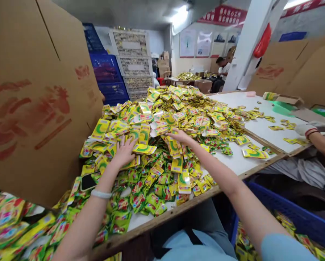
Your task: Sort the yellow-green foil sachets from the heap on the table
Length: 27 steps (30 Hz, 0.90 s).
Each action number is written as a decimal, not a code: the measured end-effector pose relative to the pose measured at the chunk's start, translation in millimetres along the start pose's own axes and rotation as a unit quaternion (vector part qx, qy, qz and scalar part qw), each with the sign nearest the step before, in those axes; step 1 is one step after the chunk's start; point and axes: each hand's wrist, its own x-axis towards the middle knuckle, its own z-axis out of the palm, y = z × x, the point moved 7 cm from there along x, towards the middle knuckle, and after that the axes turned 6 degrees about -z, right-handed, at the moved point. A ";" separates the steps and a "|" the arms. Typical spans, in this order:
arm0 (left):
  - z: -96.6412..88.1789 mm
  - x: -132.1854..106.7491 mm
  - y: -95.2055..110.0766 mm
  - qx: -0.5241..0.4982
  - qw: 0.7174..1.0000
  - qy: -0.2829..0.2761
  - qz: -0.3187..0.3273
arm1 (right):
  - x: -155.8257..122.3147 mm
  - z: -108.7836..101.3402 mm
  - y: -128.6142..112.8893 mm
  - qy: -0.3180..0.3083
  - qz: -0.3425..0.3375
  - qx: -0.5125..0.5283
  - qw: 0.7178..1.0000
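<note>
Because flat, rectangular yellow-and-green card cartons (144, 135) lay heaped on and beyond small, shiny green sachets (138, 200), a light touch seemed best for the left hand (125, 153), spread open on the cartons, and the right hand (180, 137), farther right, whose grip could not be told.

White-topped table (233, 165) with a wooden edging (195, 201) and a wooden strip (265, 142) across its top. A broad mound of yellow cartons (100, 129) and green sachets (137, 200) covers the near part; beyond the strip lie scattered yellow packets (276, 128), a pink block (250, 94) and a green piece (283, 107).
</note>
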 end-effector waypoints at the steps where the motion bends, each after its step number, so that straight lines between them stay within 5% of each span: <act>1: 0.8 -11.7 5.5 -0.011 1.000 -0.015 0.011 | -9.2 -12.1 10.4 -0.021 0.000 -0.005 1.000; 7: -9.4 -93.8 76.1 -0.181 0.976 0.084 0.088 | -103.9 -83.7 85.0 -0.052 0.061 -0.086 0.993; 11: 15.5 -134.0 142.9 -0.275 0.950 0.040 0.140 | -177.9 -69.5 105.5 -0.078 0.069 -0.187 0.977; 15: 46.3 -144.2 180.7 -0.270 0.952 -0.023 0.145 | -204.0 -42.2 114.2 -0.087 0.047 -0.261 0.960; 20: 58.2 -140.0 177.4 -0.264 0.952 -0.039 0.147 | -205.1 -49.0 126.3 -0.040 0.082 -0.126 0.988; 27: 40.1 -140.2 135.4 -0.243 0.968 0.025 0.055 | -234.9 -115.7 120.4 0.208 0.157 -0.074 0.963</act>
